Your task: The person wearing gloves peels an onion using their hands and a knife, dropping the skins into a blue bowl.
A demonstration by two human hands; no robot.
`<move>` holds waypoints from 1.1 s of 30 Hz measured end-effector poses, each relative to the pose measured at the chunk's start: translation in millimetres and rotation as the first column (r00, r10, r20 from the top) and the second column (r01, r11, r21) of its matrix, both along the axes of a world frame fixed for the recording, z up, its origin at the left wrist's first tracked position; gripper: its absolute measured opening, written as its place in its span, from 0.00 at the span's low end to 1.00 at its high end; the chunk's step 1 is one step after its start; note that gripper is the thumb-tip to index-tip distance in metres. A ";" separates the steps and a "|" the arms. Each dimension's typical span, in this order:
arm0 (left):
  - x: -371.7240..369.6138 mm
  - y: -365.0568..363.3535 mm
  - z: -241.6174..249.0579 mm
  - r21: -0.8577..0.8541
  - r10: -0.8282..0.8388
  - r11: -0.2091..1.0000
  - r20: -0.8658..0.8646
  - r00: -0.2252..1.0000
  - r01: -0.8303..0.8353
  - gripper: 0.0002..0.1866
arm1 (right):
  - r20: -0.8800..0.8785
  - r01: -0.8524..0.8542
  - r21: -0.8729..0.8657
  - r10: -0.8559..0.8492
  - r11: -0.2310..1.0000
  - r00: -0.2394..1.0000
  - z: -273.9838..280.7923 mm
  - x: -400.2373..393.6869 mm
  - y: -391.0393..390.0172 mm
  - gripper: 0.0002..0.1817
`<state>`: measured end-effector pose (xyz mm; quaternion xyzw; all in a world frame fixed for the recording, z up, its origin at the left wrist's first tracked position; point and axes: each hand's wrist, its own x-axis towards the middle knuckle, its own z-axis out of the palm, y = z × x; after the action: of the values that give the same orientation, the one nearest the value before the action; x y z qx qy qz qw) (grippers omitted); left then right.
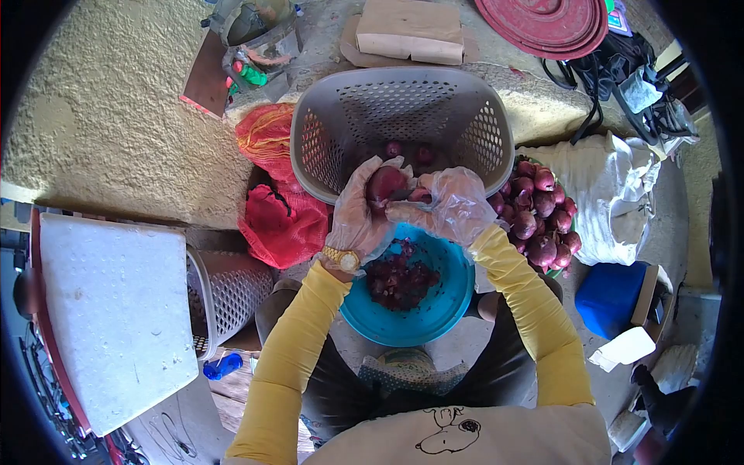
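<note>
My left hand (358, 205), in a clear plastic glove with a gold watch at the wrist, is closed around a red onion (386, 184). Against that onion comes my right hand (449, 203), also gloved, its fingers bent together; a small reddish-purple piece (420, 194) shows at its fingertips, and I cannot tell what else it grips. Right below both hands is a blue basin (453, 298) with dark red onion skins (399, 279) in it. Just beyond them stands a grey perforated basket (310, 101), holding a few red onions (394, 148).
A heap of red onions (542, 205) lies to the right, beside a white sack (620, 186). Red mesh bags (283, 221) sit left of the basket. Further out are a white foam lid (116, 318), another basket (232, 294) and a blue container (608, 298).
</note>
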<state>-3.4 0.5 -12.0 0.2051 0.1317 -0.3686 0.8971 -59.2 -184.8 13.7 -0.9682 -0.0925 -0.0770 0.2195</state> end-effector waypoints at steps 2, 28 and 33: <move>0.8 0.8 -3.8 -0.005 -0.017 1.000 0.020 1.000 0.017 0.22 | 0.046 -0.024 0.032 0.023 0.999 0.999 -2.7 -1.2 1.9 0.36; 1.3 -2.6 -6.0 -0.022 0.018 1.000 0.072 0.997 -0.017 0.24 | -0.012 -0.006 -0.008 0.006 1.000 1.000 7.6 0.1 0.4 0.35; -0.6 -4.4 -2.8 -0.020 0.017 1.000 0.057 0.998 -0.016 0.25 | -0.057 -0.032 0.080 0.037 0.996 0.998 8.3 0.7 -1.3 0.33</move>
<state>-4.1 -3.8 -14.8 0.2057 0.1043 -0.3565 0.9054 -58.5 -186.1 22.0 -0.9588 -0.0995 -0.0483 0.2616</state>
